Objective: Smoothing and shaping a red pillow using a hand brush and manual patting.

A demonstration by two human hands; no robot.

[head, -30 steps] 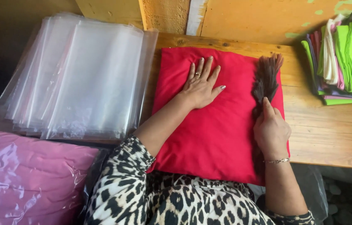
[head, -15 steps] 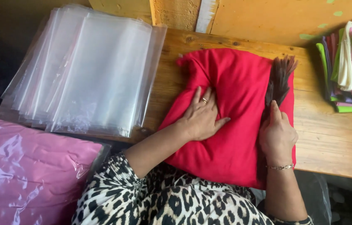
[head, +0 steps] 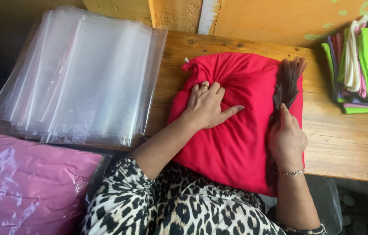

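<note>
**Red cloth: soft, light, bunching under the palms**

Red cloth (head: 236, 130) is lying on the wooden desk (head: 345, 135), its near edge hanging over the desk's front toward my lap. I am pressing my left hand (head: 208, 106) down on its upper left part, fingers (head: 232, 111) spread and flat, gripping nothing, with the fabric gathering into folds and a small knot-like bunch at the top left corner. My right hand (head: 286, 141) is closing around a dark tassel (head: 286, 85), which is running along the cloth's right edge; the thumb is lying along it and the remaining fingers are curling under, so I am judging that hand to be holding the tassel.

I am reading the cloth as light, limp and knit-like: it is puckering wherever the palm is pushing, so it will not hold a shape by itself and will slump if lifted from one point. It does not look slippery on the bare wood. The best places to take hold seem to be the folded edges or two corners at once, pinching through all layers. The tassel looks loose and stringy, so pulling on it alone could strain its attachment.

Beside the cloth on the left, a stack of clear plastic bags (head: 84, 78) is lying on the desk; those look slick and likely to slide. A pink bagged bundle (head: 27, 187) is sitting nearer me at lower left, and folded cloths (head: 367, 65) in green and other colours are standing well apart at far right.
</note>
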